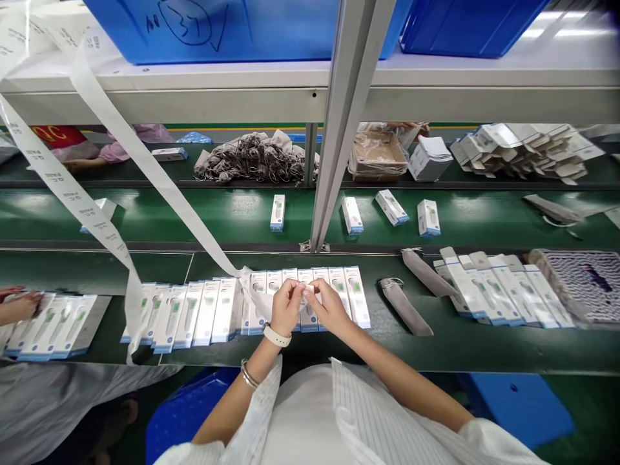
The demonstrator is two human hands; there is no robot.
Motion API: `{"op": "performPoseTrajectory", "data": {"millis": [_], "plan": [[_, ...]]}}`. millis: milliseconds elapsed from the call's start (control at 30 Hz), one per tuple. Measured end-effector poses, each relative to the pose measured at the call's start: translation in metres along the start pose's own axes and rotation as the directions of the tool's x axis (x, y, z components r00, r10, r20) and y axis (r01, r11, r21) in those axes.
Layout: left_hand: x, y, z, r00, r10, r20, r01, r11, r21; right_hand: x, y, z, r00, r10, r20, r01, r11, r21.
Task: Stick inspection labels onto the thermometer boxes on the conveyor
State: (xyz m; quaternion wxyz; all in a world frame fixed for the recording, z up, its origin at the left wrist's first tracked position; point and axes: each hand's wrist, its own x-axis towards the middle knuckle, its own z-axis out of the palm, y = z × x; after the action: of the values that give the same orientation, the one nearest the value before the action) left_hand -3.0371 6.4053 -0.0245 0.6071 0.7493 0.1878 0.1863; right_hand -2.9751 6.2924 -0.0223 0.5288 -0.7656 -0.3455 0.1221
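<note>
My left hand [287, 306] and my right hand [329, 305] meet at the centre, fingertips pinched together on the end of a white label strip [258, 300]. The printed strip loops down from the upper left and passes by my left wrist. Beneath both hands lies a row of white boxes [357, 297] with green and blue print, standing side by side along the green bench. More such boxes [199, 313] continue to the left of my watch. Two grey pouches [404, 306] rest to the right of my right hand.
A metal post [339, 129] rises in front of the hands, below blue bins [232, 32] on a shelf. Single boxes [352, 216] lie on the green conveyor [232, 213]. Another person's hand [22, 307] touches boxes at far left. Stacked boxes [504, 290] lean at right.
</note>
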Motion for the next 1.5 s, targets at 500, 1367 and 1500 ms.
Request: {"op": "performPoseTrajectory", "data": {"millis": [500,1367,1500], "plan": [[0.034,-0.046,0.055,0.889,-0.39,-0.239,0.389,0.92,-0.054,0.041,0.082,-0.004,0.998,-0.052,0.025,0.058,0.878,-0.475],[0.031,-0.037,0.027,0.832,-0.523,-0.187,0.488,0.849,-0.203,0.089,0.107,-0.015,0.901,-0.127,0.415,0.347,0.784,-0.515],[0.026,-0.018,0.02,0.951,-0.29,-0.106,0.272,0.949,-0.163,0.058,0.072,-0.02,0.985,-0.065,0.16,0.098,0.973,-0.21]]}}
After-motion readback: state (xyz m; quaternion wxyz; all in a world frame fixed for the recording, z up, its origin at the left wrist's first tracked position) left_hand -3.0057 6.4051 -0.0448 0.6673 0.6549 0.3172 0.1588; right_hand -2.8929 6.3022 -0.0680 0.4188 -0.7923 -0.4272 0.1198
